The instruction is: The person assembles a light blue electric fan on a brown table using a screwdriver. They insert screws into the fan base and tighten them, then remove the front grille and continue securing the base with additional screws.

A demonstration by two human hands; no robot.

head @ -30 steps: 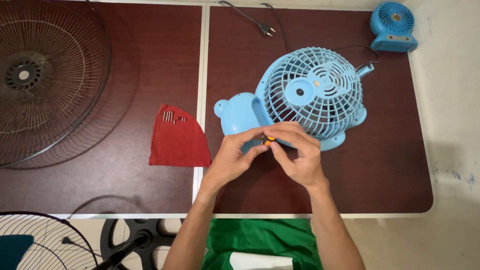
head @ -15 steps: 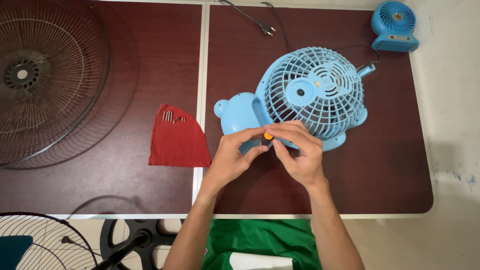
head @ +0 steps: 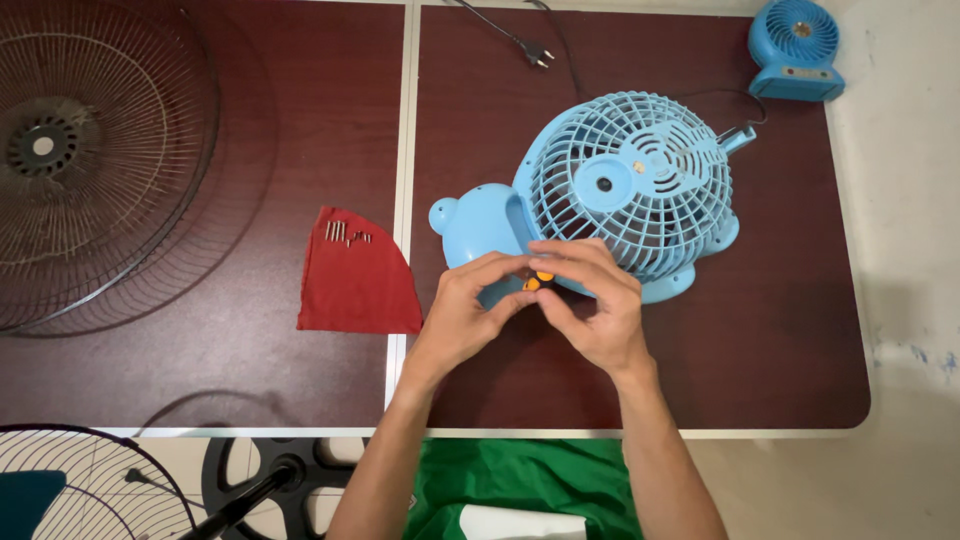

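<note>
Left hand (head: 468, 305) and right hand (head: 592, 300) stay together, fingertips pinched on small orange part (head: 541, 279); part now more hidden between fingers than half second ago (only slivers show). Part sits at lower rim of blue fan (head: 610, 195), lying flat on tabletop (head: 760, 330).

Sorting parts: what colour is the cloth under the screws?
Red cloth, seen clearly in the head view.
</note>
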